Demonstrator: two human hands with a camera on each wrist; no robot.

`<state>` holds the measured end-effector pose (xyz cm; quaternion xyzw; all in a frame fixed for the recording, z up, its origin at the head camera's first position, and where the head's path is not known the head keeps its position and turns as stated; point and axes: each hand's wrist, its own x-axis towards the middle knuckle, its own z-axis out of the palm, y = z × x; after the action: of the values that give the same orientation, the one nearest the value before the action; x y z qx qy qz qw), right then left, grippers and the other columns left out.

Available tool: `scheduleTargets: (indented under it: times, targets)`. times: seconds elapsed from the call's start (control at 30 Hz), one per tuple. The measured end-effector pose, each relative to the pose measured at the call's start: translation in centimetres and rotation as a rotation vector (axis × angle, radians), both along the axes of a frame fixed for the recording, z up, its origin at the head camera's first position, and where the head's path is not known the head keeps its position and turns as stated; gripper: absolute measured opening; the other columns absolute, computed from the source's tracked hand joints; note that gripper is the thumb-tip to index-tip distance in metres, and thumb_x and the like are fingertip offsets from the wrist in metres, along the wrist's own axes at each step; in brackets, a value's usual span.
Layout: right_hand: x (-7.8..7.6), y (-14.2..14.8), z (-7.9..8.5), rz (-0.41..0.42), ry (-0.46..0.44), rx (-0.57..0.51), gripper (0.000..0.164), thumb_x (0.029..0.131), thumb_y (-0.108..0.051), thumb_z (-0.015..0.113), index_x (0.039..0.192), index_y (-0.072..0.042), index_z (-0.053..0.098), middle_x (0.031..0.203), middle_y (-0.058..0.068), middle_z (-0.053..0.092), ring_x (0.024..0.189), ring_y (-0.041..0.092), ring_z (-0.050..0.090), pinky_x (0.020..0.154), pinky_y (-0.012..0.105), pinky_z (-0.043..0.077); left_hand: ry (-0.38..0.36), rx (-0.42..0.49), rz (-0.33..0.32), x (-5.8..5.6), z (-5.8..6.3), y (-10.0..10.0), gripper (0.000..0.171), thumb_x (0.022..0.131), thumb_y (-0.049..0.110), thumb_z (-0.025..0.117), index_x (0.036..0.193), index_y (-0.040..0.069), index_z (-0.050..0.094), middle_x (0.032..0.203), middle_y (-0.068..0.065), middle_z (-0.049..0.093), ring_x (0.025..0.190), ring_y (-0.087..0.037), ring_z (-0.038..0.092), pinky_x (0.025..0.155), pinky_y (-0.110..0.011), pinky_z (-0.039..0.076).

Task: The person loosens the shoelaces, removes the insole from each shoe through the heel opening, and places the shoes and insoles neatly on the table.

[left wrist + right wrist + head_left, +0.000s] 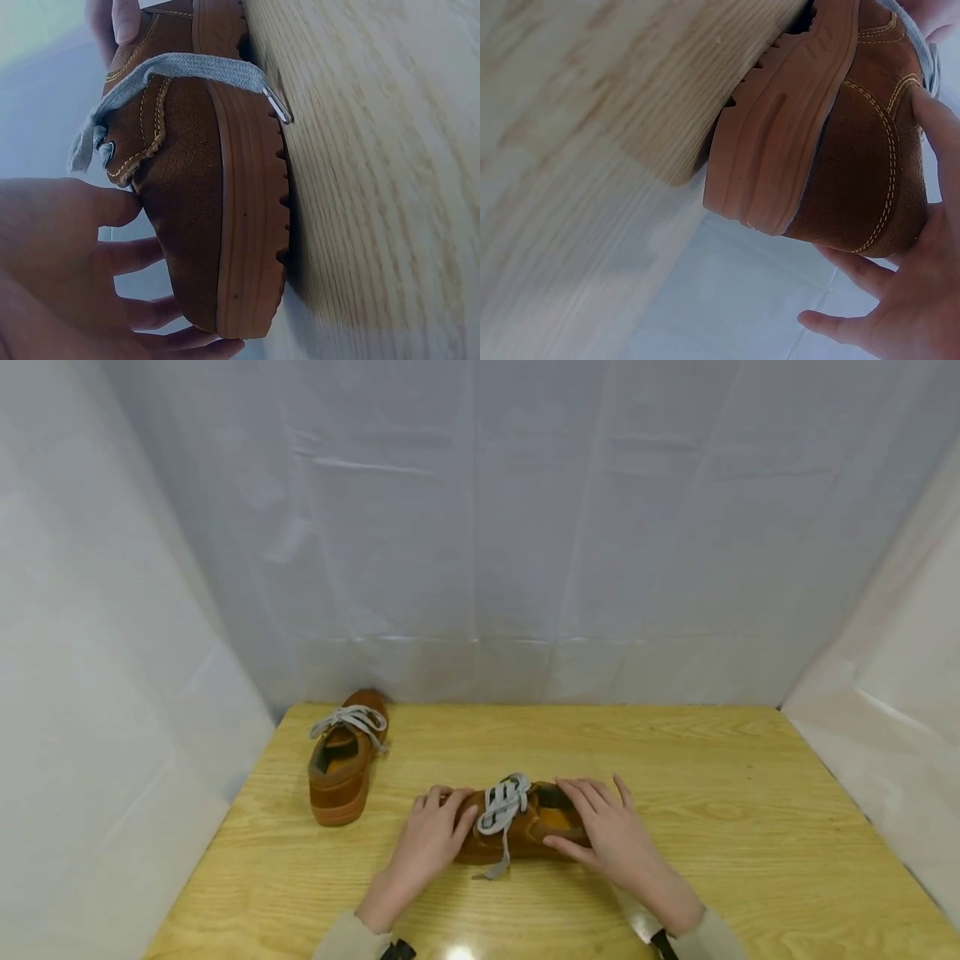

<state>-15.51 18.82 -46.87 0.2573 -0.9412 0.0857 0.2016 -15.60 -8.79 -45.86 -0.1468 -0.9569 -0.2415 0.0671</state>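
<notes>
A brown lace-up shoe [534,842] lies sideways on the wooden table, sole down, its toe to the left. Around the toe end are the fingers and thumb of my left hand [429,837]. My right hand [621,842] holds the heel end, thumb on the near side and fingers across the opening. Grey laces [501,810] run over the shoe's front, and one loose end with its tip hangs down the near side to the table. The left wrist view shows the thick, ridged sole [251,225]; stitching on the heel [855,172] appears in the right wrist view.
A matching brown shoe [339,797] with laces tied in a bow stands at the table's back left, toe pointing away. White sheeting [525,543] hangs behind the table [712,777] and along both sides.
</notes>
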Motion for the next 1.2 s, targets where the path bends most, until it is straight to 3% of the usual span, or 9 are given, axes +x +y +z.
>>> scheduleTargets:
  times: [0.17,0.5,0.77,0.87,1.0,1.1,1.2]
  targets:
    - [0.2,0.2,0.0,0.009,0.014,-0.007,0.081,0.088,-0.066,0.066,0.143,-0.007,0.057,0.132,0.007,0.064,0.123,0.029,0.058,0.112,0.068,0.031,-0.01,-0.012,-0.012,0.2,0.1,0.1,0.03,0.105,0.028,0.058,0.128,0.011,0.067,0.118,-0.017,0.061,0.107,-0.04,0.059,0.086,-0.055,0.052]
    - [1.3,0.3,0.1,0.012,-0.001,-0.016,0.08,0.087,-0.065,0.068,0.143,-0.008,0.057,0.132,0.006,0.064,0.121,0.028,0.059,0.109,0.069,0.034,0.055,-0.041,-0.011,0.9,-0.3,0.3,0.029,0.104,0.028,0.06,0.126,0.012,0.068,0.116,-0.016,0.063,0.103,-0.038,0.062,0.081,-0.053,0.055]
    - [1.7,0.5,0.4,0.004,-0.018,-0.01,0.081,0.085,-0.065,0.071,0.143,-0.01,0.057,0.132,0.005,0.065,0.122,0.027,0.058,0.112,0.067,0.033,0.021,-0.051,-0.029,1.1,-0.3,0.1,0.03,0.104,0.032,0.059,0.127,0.013,0.068,0.114,-0.014,0.063,0.099,-0.035,0.063,0.077,-0.05,0.056]
    - [1.8,0.4,0.4,0.005,-0.013,-0.008,0.081,0.084,-0.065,0.071,0.143,-0.01,0.058,0.132,0.004,0.065,0.122,0.026,0.059,0.111,0.067,0.033,-0.026,-0.025,-0.046,1.1,-0.1,-0.1,0.033,0.106,0.034,0.056,0.129,0.013,0.068,0.118,-0.014,0.063,0.104,-0.036,0.062,0.082,-0.053,0.055]
    - [1.7,0.4,0.4,0.013,-0.015,-0.012,0.081,0.085,-0.066,0.07,0.143,-0.012,0.058,0.13,0.004,0.065,0.121,0.027,0.059,0.11,0.068,0.033,-0.105,0.078,-0.107,0.7,0.3,-0.6,0.045,0.108,0.041,0.047,0.137,0.011,0.064,0.131,-0.016,0.061,0.123,-0.039,0.056,0.101,-0.058,0.046]
    - [1.5,0.5,0.7,0.022,-0.034,-0.025,0.077,0.087,-0.066,0.067,0.143,-0.014,0.058,0.128,0.005,0.065,0.121,0.028,0.059,0.11,0.07,0.032,-0.109,0.153,-0.207,0.4,0.4,-0.7,0.049,0.108,0.044,0.045,0.144,0.012,0.058,0.142,-0.013,0.056,0.134,-0.037,0.05,0.11,-0.059,0.04]
    - [0.9,0.5,1.2,0.025,-0.042,-0.037,0.063,0.092,-0.058,0.066,0.141,-0.018,0.061,0.126,0.005,0.067,0.123,0.03,0.059,0.108,0.072,0.032,-0.104,0.181,-0.318,0.3,0.5,-0.4,0.052,0.107,0.045,0.049,0.15,0.017,0.051,0.149,-0.009,0.05,0.139,-0.034,0.044,0.111,-0.058,0.039]
